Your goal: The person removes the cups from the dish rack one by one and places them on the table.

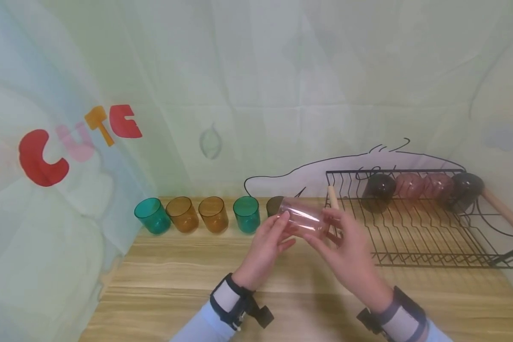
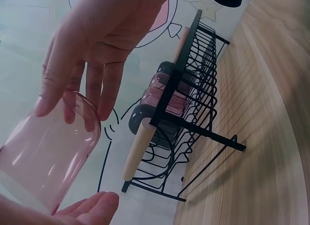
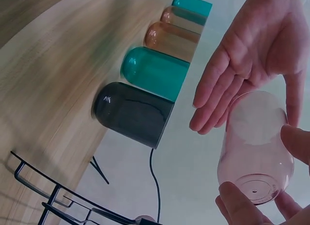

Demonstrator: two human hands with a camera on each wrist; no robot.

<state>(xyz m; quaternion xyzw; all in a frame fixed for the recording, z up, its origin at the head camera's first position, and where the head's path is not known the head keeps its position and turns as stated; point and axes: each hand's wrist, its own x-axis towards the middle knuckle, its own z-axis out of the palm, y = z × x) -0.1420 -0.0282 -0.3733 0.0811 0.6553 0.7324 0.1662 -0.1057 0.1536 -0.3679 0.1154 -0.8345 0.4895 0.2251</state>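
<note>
My left hand (image 1: 262, 244), its fingers (image 3: 215, 82) nearly straight, faces my right hand (image 1: 351, 244), curled in a grip; both forearms (image 1: 207, 323) slant inward.

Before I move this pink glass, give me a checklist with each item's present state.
1. Right hand supports the pink glass: ok, thumb and fingers hold its base end.
2. Left hand has a firm hold: cannot tell; it touches near the mouth end.
3. Pink glass upright: not ok, held roughly sideways, mouth toward the left hand.
4. Row of five glasses standing mouth up: ok.
5. Four glasses in the black rack turned base up: ok.
6. Pink glass dry inside: cannot tell.
</note>
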